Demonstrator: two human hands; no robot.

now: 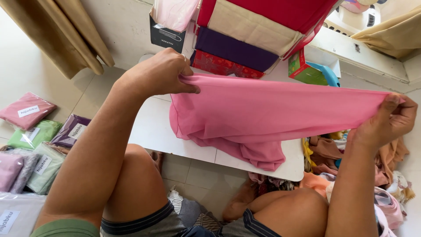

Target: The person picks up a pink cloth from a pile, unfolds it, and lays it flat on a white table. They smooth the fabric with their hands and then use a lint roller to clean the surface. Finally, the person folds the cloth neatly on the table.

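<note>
Left hand (160, 72) and right hand (388, 118) each pinch the pink cloth (263, 114), stretched taut above the worktop (151, 127); folding not yet begun.

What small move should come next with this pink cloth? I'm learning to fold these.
Probably lower the stretched top edge toward the white table. The left hand and right hand each pinch one end of the pink cloth, held taut, while its lower part lies bunched on the table.

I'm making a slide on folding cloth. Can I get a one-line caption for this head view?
Left hand and right hand stretch a pink cloth over a white table.
</note>
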